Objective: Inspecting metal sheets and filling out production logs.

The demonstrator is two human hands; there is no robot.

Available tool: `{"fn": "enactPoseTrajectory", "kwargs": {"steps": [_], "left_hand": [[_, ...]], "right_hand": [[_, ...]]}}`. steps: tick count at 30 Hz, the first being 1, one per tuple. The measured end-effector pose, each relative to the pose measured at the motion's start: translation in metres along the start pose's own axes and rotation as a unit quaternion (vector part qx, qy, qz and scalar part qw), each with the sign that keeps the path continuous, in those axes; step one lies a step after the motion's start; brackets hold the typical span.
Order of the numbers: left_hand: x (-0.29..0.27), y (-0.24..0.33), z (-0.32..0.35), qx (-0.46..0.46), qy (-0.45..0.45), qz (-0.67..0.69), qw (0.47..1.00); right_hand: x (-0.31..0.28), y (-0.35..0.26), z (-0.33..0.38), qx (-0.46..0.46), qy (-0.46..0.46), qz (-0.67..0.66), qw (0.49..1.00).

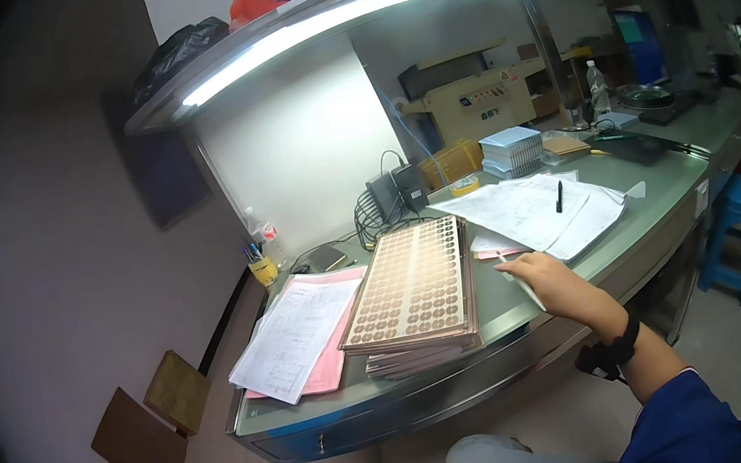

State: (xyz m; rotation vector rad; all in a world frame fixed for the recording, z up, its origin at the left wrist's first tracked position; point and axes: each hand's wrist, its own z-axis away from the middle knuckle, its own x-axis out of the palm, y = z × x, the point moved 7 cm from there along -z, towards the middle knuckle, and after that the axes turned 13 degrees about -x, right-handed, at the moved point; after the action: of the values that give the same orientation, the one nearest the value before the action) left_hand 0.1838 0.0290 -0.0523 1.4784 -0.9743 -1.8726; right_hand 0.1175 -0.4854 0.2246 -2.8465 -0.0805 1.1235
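Observation:
My right hand [556,283] is closed around a slim white pen-like stick [525,289], just above the table's front edge. The tip of the stick points toward the papers at the back. Left of that hand lies a stack of flat panels [412,283], the top one patterned with rows of round copper-coloured discs. Loose white sheets [530,208] lie just beyond the hand, with a black pen [559,197] on them. My left hand is out of view.
Written sheets over pink paper [300,338] lie at the table's left end. Behind them stand a yellow pen cup [263,270] and a plastic bottle [267,232]. Black adapters with cables [398,191], stacked blue-white booklets [512,153] and a blue stool [737,234] are farther right.

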Motion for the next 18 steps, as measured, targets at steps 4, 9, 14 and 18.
{"fn": "enactPoseTrajectory", "kwargs": {"steps": [4,9,14,18], "left_hand": [[0.011,0.014,-0.01,0.001,-0.027,0.028,0.999],[0.037,0.037,-0.02,0.056,-0.049,-0.035,0.997],[0.057,0.058,-0.03,0.071,-0.073,-0.079,0.992],[0.064,0.082,-0.035,0.093,-0.09,0.009,0.992]], "right_hand": [[-0.002,0.018,-0.018,-0.007,0.02,0.073,0.997],[0.001,0.051,0.001,0.038,-0.084,0.17,0.981],[-0.016,0.08,0.013,0.102,-0.03,0.086,0.991],[-0.067,0.033,0.005,-0.003,0.179,0.08,0.981]]}}
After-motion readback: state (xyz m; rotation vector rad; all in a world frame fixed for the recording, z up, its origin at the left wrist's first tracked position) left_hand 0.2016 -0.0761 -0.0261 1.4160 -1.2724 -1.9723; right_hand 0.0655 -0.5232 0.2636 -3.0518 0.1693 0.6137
